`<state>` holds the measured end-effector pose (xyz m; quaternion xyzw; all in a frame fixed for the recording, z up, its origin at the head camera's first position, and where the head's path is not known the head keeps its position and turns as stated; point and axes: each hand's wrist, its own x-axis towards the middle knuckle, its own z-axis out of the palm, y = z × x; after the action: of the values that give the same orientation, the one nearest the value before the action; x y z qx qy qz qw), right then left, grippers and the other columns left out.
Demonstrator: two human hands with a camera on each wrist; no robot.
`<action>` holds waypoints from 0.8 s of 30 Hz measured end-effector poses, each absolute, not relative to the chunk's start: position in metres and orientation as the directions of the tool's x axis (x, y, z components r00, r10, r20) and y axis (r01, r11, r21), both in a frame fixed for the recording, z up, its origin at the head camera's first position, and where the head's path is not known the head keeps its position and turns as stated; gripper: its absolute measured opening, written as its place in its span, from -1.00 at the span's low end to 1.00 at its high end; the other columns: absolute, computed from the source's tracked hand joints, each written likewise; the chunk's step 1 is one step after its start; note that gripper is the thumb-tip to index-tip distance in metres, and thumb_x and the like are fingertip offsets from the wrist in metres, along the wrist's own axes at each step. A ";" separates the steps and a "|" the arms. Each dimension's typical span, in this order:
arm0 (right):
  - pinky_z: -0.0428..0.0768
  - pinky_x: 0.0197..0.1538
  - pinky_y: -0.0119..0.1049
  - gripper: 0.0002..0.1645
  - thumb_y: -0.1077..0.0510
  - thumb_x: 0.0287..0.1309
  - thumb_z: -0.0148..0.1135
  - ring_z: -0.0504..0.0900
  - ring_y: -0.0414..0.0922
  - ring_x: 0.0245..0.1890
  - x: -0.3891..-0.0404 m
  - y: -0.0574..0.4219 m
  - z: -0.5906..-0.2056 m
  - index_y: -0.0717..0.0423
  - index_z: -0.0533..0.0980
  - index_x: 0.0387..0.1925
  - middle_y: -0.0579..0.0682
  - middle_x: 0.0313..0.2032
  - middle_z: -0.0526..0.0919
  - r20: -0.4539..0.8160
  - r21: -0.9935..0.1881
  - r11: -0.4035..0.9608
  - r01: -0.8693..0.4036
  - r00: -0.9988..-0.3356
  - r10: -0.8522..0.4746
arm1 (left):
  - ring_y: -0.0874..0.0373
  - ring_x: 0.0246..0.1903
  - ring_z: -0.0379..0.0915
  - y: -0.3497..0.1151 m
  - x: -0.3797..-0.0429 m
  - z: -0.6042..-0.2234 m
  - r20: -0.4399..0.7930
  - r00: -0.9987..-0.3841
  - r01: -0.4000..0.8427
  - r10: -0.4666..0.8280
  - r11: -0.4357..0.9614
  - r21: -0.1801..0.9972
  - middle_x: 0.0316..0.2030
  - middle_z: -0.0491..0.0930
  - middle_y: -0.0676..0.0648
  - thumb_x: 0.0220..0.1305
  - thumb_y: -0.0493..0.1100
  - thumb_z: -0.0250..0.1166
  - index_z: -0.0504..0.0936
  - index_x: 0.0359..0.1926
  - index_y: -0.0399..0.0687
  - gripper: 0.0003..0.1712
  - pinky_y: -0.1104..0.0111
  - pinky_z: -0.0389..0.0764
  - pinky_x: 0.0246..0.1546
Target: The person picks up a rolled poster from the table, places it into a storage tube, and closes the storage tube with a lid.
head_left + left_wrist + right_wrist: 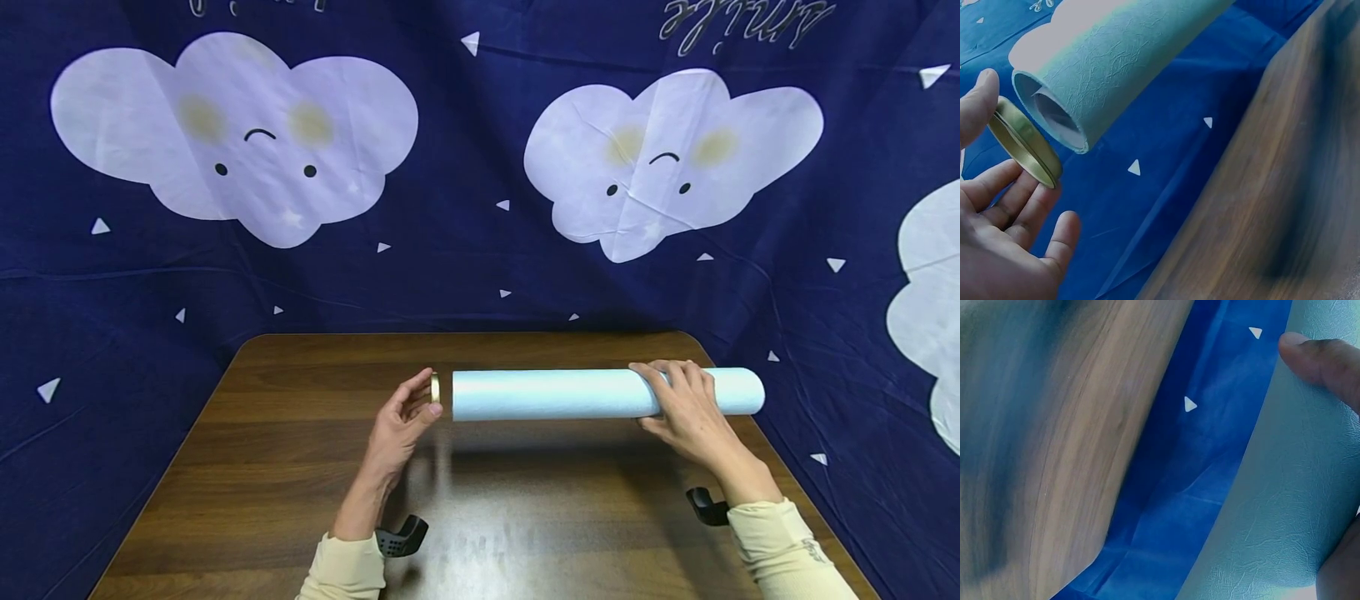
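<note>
A long pale blue tube with a crinkled surface is held level above the table. My right hand grips it near its right end; in the right wrist view the thumb lies along the tube. My left hand pinches a gold round lid between thumb and fingers. In the left wrist view the lid stands just apart from the tube's open end, its hollow side partly visible. A rolled white sheet shows inside the tube.
Below the hands is a brown wood-grain table. Behind it hangs a dark blue cloth printed with white clouds and triangles. A black wrist mount sits by the left wrist, another black mount by the right.
</note>
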<state>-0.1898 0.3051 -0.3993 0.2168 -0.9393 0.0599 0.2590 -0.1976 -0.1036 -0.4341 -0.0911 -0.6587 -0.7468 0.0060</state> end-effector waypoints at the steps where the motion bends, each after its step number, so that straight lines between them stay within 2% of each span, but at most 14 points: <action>1: 0.23 -0.04 0.15 0.02 0.14 -0.49 0.59 0.34 0.18 -0.06 -0.190 0.305 -0.399 -0.02 0.36 0.18 0.17 -0.03 0.46 0.511 0.000 0.899 -0.438 -0.773 -0.376 | 0.29 0.01 0.39 -0.103 -0.198 -0.434 0.146 -0.982 0.131 0.116 -0.131 0.983 0.19 0.37 -0.27 0.19 -0.38 0.23 0.29 0.32 -0.16 -0.34 0.61 0.42 0.02; 13: 0.24 -0.05 0.15 0.01 0.14 -0.49 0.60 0.34 0.18 -0.06 -0.189 0.302 -0.399 -0.01 0.36 0.18 0.16 -0.03 0.45 0.511 0.003 0.896 -0.444 -0.769 -0.383 | 0.27 0.03 0.43 -0.097 -0.198 -0.435 0.156 -0.977 0.129 0.145 -0.177 0.976 0.18 0.38 -0.26 0.17 -0.41 0.23 0.28 0.33 -0.18 -0.32 0.59 0.46 0.02; 24: 0.24 -0.03 0.17 0.02 0.13 -0.47 0.59 0.34 0.20 -0.04 -0.188 0.302 -0.399 -0.01 0.35 0.19 0.17 -0.02 0.45 0.503 0.000 0.896 -0.444 -0.774 -0.384 | 0.19 0.10 0.40 -0.094 -0.197 -0.434 0.160 -0.974 0.134 0.162 -0.159 0.978 0.23 0.37 -0.29 0.19 -0.38 0.23 0.29 0.32 -0.18 -0.34 0.59 0.45 0.05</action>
<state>-0.1882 0.3019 -0.3992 0.2201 -0.9400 0.0595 0.2537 -0.1966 -0.0938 -0.4339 -0.1141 -0.6482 -0.7528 -0.0091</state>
